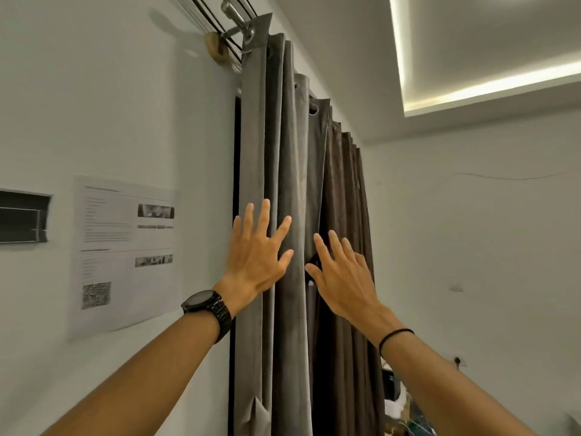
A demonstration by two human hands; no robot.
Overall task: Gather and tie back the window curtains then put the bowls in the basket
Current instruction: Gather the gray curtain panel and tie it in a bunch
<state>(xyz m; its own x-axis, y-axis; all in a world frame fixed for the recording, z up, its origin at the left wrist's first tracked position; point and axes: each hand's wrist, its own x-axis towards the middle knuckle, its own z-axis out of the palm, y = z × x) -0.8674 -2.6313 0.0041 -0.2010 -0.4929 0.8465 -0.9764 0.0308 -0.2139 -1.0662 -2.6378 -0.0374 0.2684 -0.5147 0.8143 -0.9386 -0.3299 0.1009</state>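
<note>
The curtains hung bunched in deep folds from the rod at twelve o'clock, already pushed close together. The left hand lay flat on the lighter folds with its fingers spread wide, gripping nothing; the right hand, at its three o'clock, was equally open against the darker folds. To gather well, both hands probably needed to curl round the whole bundle from opposite sides and squeeze the pleats evenly before tying. No tie, bowls or basket showed.
</note>
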